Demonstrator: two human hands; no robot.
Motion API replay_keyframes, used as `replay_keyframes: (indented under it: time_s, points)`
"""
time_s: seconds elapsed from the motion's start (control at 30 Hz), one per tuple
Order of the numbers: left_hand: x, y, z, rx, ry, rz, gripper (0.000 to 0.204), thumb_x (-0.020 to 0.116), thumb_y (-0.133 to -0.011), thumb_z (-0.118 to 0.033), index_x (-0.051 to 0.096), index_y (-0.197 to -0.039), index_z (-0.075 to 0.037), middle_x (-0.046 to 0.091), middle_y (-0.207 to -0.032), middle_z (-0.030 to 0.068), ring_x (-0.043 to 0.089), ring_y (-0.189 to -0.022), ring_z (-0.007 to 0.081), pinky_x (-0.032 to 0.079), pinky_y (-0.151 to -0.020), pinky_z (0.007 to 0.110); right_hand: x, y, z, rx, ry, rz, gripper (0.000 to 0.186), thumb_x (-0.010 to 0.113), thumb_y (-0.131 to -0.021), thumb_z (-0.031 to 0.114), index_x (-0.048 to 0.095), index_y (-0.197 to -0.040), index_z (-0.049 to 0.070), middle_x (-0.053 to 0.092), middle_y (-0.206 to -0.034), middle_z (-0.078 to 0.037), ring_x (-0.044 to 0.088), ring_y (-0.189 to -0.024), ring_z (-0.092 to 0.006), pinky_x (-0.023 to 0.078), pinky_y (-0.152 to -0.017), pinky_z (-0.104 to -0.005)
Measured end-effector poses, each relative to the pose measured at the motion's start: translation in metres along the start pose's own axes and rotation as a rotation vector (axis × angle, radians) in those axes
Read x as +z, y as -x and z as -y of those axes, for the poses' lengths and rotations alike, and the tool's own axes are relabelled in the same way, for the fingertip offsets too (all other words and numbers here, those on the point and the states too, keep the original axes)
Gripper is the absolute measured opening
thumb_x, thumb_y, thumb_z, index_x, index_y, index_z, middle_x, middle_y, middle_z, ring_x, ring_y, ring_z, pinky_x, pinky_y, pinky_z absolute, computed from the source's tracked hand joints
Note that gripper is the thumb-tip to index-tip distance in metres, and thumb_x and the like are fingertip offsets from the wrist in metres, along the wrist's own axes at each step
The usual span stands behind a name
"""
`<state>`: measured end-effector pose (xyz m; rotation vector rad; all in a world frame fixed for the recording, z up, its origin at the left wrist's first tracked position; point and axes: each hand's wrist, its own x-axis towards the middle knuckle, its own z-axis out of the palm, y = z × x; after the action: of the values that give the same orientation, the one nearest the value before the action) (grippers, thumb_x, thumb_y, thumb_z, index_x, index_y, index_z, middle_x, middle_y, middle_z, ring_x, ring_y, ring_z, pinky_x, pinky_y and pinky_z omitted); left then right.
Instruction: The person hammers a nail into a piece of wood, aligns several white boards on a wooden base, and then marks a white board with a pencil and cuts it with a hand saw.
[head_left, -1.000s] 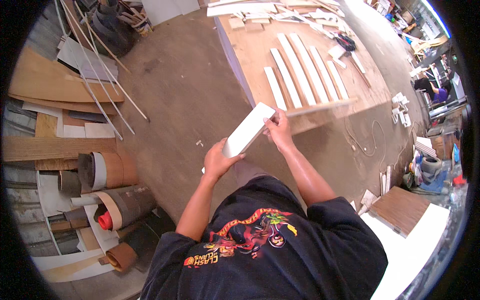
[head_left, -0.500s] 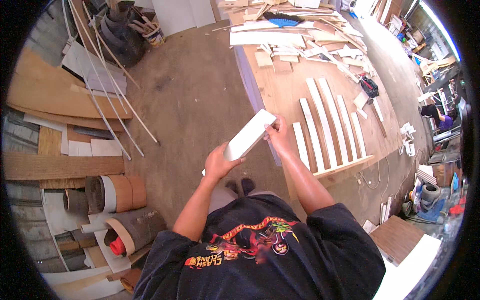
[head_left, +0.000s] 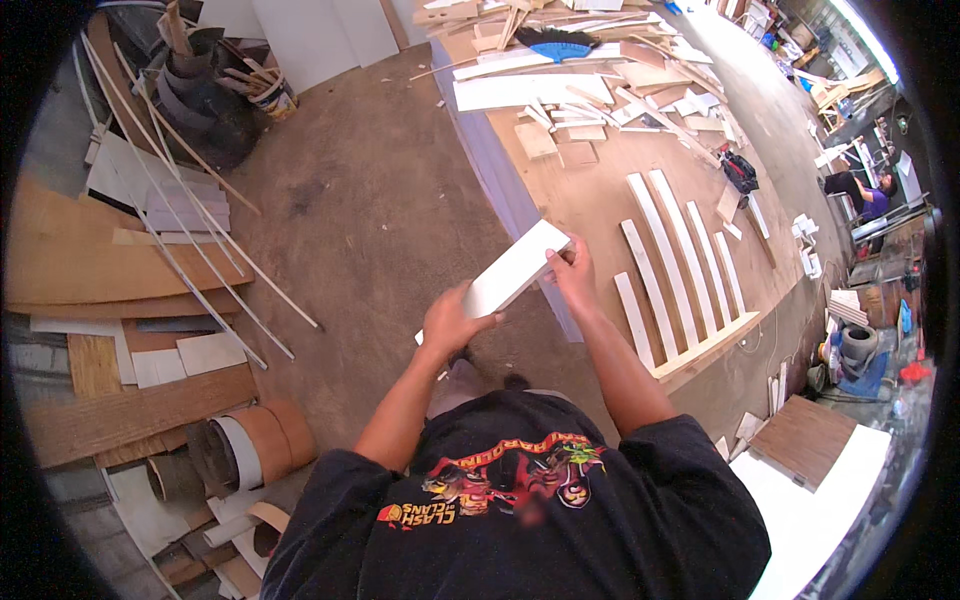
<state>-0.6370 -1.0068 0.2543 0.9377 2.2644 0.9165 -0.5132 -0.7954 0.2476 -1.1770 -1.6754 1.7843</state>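
1. Presently, we hold the flat white rectangular board (head_left: 515,268) slantwise between both hands, above the brown floor (head_left: 340,200).
2. Our left hand (head_left: 452,318) has its fingers closed around the board's lower end.
3. Our right hand (head_left: 572,272) has its fingers pinched on the upper right corner.
4. Ahead and right, long narrow white strips (head_left: 689,250) lie side by side on the brown wooden counter (head_left: 562,192).

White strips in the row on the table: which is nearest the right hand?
The leftmost white strip, at the row's end; the other five lie to its right, farther from the right hand.
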Motion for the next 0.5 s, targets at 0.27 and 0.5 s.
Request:
replay_keyframes:
  time_s: [0.27, 0.5]
  points:
    - [-0.024, -0.043, 0.043, 0.065, -0.029, -0.003, 0.087, 0.087, -0.063, -0.053, 0.064, -0.129, -0.001, 0.069, -0.118, 0.0243, 0.067, -0.111, 0.0382, 0.052, -0.095, 0.046, 0.041, -0.02, 0.007, 0.015, -0.045, -0.073, 0.048, 0.065, -0.097, 0.009, 0.043, -0.139, 0.002, 0.067, -0.11, -0.013, 0.068, -0.088, -0.0178, 0.055, -0.057, -0.0292]
    - [-0.038, -0.05, 0.051, 0.05, -0.04, 0.1, 0.093, 0.087, -0.063, -0.054, 0.062, -0.132, 0.003, 0.068, -0.12, 0.0249, 0.067, -0.111, 0.0378, 0.051, -0.096, 0.045, 0.052, -0.021, -0.006, 0.056, -0.066, -0.085, 0.049, 0.065, -0.096, 0.009, 0.043, -0.139, 0.001, 0.068, -0.106, -0.014, 0.068, -0.087, -0.0186, 0.054, -0.057, -0.0298]
